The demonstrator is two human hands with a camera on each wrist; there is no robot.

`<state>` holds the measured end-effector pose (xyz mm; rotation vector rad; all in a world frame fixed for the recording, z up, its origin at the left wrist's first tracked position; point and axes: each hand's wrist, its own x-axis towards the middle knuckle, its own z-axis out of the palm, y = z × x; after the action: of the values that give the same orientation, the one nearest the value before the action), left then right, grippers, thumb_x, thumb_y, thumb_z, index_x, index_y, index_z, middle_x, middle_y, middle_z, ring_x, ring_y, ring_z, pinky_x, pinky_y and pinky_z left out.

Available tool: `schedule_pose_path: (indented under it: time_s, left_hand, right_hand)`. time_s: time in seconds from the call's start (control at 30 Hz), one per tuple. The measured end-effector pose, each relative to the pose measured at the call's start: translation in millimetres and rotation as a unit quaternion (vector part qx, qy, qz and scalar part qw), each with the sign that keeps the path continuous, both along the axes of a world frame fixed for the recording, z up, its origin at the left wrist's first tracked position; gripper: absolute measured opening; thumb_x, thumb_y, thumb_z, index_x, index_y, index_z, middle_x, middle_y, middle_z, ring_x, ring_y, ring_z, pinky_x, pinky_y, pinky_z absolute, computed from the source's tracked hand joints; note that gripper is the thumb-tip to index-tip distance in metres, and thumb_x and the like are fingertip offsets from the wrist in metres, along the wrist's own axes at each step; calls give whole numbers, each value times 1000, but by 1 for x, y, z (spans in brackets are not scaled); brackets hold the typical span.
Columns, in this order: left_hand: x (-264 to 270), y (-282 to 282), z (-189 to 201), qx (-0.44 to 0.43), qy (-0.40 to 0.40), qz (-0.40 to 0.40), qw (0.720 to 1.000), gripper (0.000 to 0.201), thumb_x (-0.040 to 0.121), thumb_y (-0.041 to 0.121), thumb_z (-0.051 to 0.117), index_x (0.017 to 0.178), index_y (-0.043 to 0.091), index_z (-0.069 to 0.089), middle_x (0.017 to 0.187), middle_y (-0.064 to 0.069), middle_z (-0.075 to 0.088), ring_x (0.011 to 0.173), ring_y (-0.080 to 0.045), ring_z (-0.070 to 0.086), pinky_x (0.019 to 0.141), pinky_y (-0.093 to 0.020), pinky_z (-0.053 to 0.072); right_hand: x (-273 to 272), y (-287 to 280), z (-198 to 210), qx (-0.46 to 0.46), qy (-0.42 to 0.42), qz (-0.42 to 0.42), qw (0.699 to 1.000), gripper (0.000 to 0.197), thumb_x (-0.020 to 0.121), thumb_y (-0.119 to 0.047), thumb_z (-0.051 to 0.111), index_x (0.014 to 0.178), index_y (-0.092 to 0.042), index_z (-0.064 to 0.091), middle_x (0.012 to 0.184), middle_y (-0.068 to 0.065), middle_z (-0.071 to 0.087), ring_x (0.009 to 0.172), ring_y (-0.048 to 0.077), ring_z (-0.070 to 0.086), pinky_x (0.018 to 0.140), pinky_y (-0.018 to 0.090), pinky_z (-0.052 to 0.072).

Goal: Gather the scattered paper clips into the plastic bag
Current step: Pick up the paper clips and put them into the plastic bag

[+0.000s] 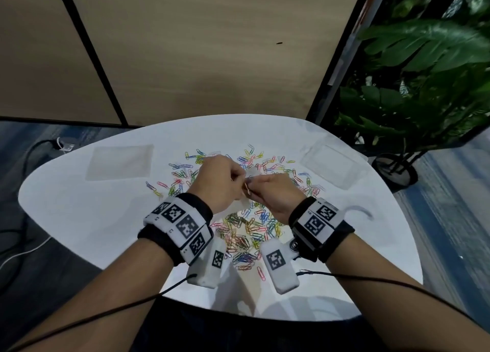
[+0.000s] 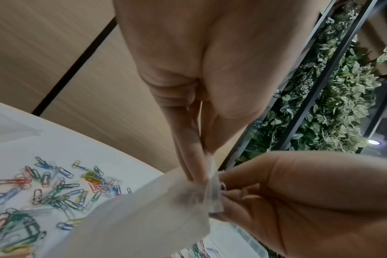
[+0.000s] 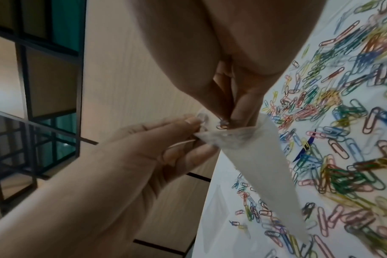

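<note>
Colourful paper clips (image 1: 246, 229) lie scattered and heaped over the white table (image 1: 79, 208), also seen in the left wrist view (image 2: 55, 192) and the right wrist view (image 3: 342, 122). Above the heap hangs a small clear plastic bag (image 1: 245, 204), its mouth upward. My left hand (image 1: 240, 175) pinches the bag's rim (image 2: 210, 174). My right hand (image 1: 252, 189) pinches one paper clip (image 3: 223, 124) right at the bag's mouth (image 3: 227, 134). The bag (image 3: 261, 167) tapers down toward the table; I cannot tell what is inside it.
A second flat clear bag (image 1: 119, 163) lies at the table's far left. A clear plastic box (image 1: 331, 163) sits at the far right. A potted plant (image 1: 424, 73) stands beyond the right edge. Cables (image 1: 29, 155) run on the floor to the left.
</note>
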<state>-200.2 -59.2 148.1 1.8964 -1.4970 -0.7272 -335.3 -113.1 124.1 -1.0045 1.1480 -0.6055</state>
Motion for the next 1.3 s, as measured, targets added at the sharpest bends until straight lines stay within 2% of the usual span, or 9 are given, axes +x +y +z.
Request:
schedule_pose_path:
  time_s: [0.13, 0.27, 0.4, 0.47, 0.63, 0.73, 0.97, 1.13, 1.3]
  left_hand:
    - [-3, 0, 0, -1, -17, 9, 1000, 21, 94, 6, 62, 85, -4, 77, 79, -18, 77, 67, -25, 76, 71, -40, 64]
    - [-5, 1, 3, -9, -26, 16, 999, 20, 94, 8, 62, 87, 1, 80, 82, -14, 78, 73, -26, 76, 77, -37, 63]
    - [1, 2, 6, -26, -40, 44, 998, 21, 94, 10, 63, 84, 4, 81, 76, -11, 77, 72, -26, 74, 72, -34, 62]
    - [9, 3, 7, -29, -41, 54, 997, 22, 93, 8, 63, 83, 4, 81, 78, -8, 77, 71, -23, 73, 70, -32, 60]
    - [29, 11, 8, -30, -34, 78, 996, 19, 92, 12, 64, 91, 8, 83, 82, -5, 78, 74, -22, 72, 79, -31, 60]
    - [37, 19, 5, -31, -44, 83, 995, 19, 92, 13, 64, 89, 8, 82, 88, -4, 79, 75, -21, 72, 79, -32, 60]
    - [53, 39, 6, -7, -66, 65, 996, 18, 92, 14, 66, 85, 8, 81, 84, -4, 78, 64, -14, 65, 70, -27, 53]
    - [80, 55, 3, 4, -28, 91, 995, 15, 94, 14, 67, 89, 8, 80, 85, -9, 79, 69, -23, 77, 66, -25, 59]
    - [103, 69, 1, 11, -23, 110, 994, 14, 94, 19, 69, 92, 10, 80, 79, -6, 78, 65, -21, 76, 59, -16, 50]
  right_hand:
    - [-1, -4, -2, -224, 251, 104, 936, 31, 82, -3, 66, 113, -4, 70, 102, 13, 73, 92, 20, 69, 85, 30, 56]
    - [-10, 2, 14, -369, 308, 237, 844, 17, 87, -15, 63, 86, -15, 80, 69, 4, 70, 53, 12, 51, 50, 12, 37]
    - [-33, -5, 17, -307, 132, 161, 929, 13, 88, -21, 68, 94, -16, 79, 89, -1, 77, 82, 15, 72, 74, 26, 59]
    - [-60, -9, 4, -264, 157, 114, 945, 15, 85, -19, 73, 98, -12, 76, 91, 3, 75, 85, 22, 73, 71, 32, 62]
    - [-129, 17, -76, -83, 512, 298, 801, 100, 56, -36, 93, 137, -16, 38, 124, 13, 54, 85, 26, 70, 70, 35, 60]
    - [-130, 48, -106, -110, 508, 276, 808, 115, 50, -43, 93, 141, -19, 29, 128, 14, 42, 106, 28, 58, 88, 35, 53]
    - [-69, 67, -130, -267, 409, 243, 838, 81, 73, -26, 80, 143, -22, 39, 131, 10, 37, 98, 23, 54, 95, 28, 48]
    - [-41, 62, -143, -415, 442, 343, 717, 43, 93, -16, 58, 136, -22, 53, 146, 15, 38, 126, 34, 42, 104, 45, 43]
    - [-31, 45, -144, -466, 484, 355, 650, 14, 83, 2, 64, 82, -11, 70, 84, 6, 62, 77, 23, 62, 65, 31, 54]
